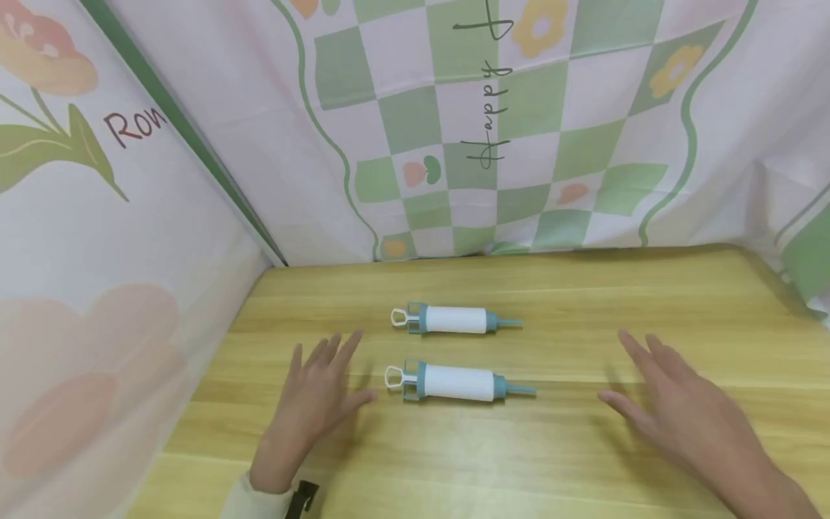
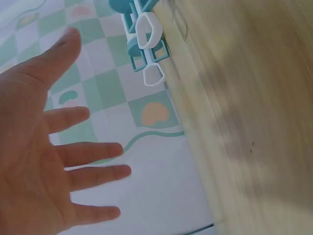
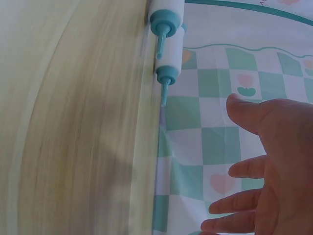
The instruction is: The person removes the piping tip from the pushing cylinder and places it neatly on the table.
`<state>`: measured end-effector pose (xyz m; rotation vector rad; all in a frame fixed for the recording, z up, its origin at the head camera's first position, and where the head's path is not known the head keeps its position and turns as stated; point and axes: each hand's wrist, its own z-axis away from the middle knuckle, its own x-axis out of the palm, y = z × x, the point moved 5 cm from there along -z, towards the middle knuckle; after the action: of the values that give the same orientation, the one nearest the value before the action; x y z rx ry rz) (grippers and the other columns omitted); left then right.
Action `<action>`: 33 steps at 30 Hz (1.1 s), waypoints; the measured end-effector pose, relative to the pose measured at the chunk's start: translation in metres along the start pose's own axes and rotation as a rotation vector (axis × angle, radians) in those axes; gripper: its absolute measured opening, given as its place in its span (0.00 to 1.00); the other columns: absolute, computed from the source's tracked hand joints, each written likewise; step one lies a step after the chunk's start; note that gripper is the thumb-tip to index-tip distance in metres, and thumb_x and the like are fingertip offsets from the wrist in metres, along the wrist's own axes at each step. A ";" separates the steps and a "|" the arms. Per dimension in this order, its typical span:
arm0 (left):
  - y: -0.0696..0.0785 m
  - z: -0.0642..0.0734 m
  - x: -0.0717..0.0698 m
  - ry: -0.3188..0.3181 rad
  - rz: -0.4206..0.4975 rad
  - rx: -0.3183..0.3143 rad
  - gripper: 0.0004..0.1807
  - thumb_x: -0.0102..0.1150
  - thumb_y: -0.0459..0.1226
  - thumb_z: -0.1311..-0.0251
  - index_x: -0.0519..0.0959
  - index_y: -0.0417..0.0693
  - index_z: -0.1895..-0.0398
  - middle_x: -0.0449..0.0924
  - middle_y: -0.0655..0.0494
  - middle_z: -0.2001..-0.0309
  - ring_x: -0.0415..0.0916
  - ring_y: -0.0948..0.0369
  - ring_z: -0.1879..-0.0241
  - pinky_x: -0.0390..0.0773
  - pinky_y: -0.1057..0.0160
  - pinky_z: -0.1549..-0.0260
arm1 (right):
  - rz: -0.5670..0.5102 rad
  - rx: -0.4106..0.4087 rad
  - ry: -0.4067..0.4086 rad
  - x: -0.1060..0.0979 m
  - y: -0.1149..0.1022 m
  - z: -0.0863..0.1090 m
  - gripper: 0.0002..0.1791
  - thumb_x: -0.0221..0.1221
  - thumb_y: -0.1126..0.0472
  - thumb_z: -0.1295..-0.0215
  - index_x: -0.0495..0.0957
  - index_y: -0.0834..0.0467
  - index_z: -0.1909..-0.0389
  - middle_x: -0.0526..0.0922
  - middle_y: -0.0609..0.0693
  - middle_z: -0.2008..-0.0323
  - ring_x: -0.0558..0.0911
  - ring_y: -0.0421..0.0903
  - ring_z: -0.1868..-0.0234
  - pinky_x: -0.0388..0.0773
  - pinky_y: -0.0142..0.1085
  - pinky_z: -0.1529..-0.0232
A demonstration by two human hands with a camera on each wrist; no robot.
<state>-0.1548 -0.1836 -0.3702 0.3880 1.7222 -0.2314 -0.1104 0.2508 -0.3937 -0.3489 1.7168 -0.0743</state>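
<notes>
Two white toy-like syringes with blue-green ends lie on the wooden table, one behind the other. The farther syringe (image 1: 456, 319) and the nearer syringe (image 1: 459, 383) both have white loop handles toward the left and thin nozzles toward the right. My left hand (image 1: 318, 400) hovers left of the nearer syringe's handle, its fingers spread and holding nothing. Well to the right of the nozzles, my right hand (image 1: 690, 404) is held over the table with its fingers extended. Neither hand touches a syringe. Both wrist views show the hands apart from the syringes.
The wooden table (image 1: 519, 461) ends at the back against a hanging cloth (image 1: 467, 130) printed with green checks and flowers. Another printed cloth (image 1: 162, 238) hangs along the left side. A dark strap (image 1: 302, 497) is at my left wrist.
</notes>
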 end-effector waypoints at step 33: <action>0.004 -0.017 0.023 -0.116 0.717 -0.114 0.47 0.78 0.44 0.51 0.65 0.58 0.26 0.67 0.48 0.31 0.72 0.45 0.42 0.78 0.42 0.51 | -0.539 -0.035 -0.061 0.014 -0.017 -0.018 0.44 0.65 0.55 0.33 0.54 0.63 0.24 0.67 0.74 0.38 0.77 0.71 0.49 0.80 0.60 0.57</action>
<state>-0.1724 -0.1711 -0.3893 0.8569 1.3772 0.3567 -0.1265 0.2286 -0.3998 -0.8239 1.5258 -0.4220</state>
